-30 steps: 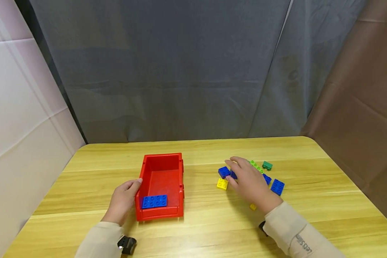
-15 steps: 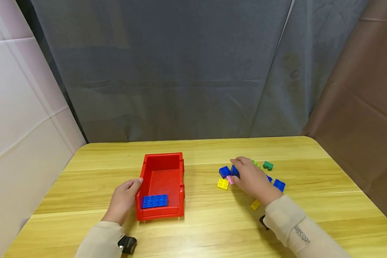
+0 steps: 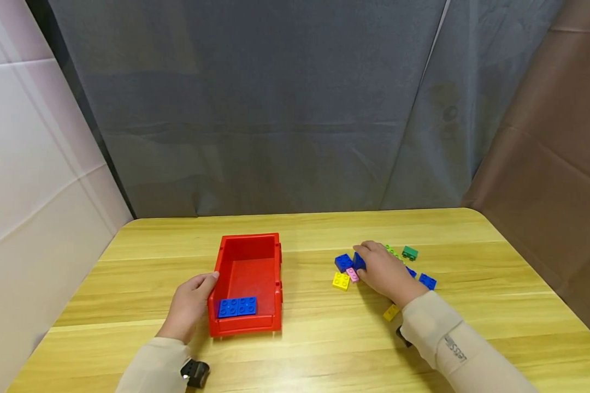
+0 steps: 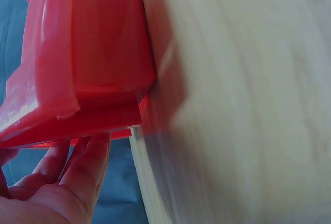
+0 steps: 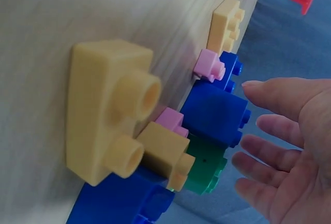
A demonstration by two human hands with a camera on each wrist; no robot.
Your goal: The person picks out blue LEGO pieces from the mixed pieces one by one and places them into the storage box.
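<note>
My left hand [image 3: 189, 303] grips the left side of a red plastic bin [image 3: 279, 305], its thumb at the rim; in the left wrist view its fingers [image 4: 85, 167] reach to the bin's edge. Two blue studded bricks [image 3: 237, 307] lie side by side at the bin's near end. My right hand [image 3: 385, 273] is over the scattered bricks, thumb and fingers around a blue brick [image 3: 358, 261]. In the right wrist view that hand's fingers [image 5: 269, 154] are spread and fairly straight, with the thumb tip near the studs of a blue brick [image 5: 212, 113].
Around the right hand lie another blue brick [image 3: 343, 263], a pink brick [image 3: 352, 274], yellow bricks [image 3: 341, 281], a dark green brick [image 3: 410, 252], a light green one [image 3: 391, 250] and a further blue brick [image 3: 428, 281]. Grey cloth [image 3: 285, 109] hangs behind the wooden table [image 3: 314, 349].
My right hand has lowered and shifted slightly right, uncovering the pink brick, then stayed almost still around the blue brick. The left hand and the bin hold their place.
</note>
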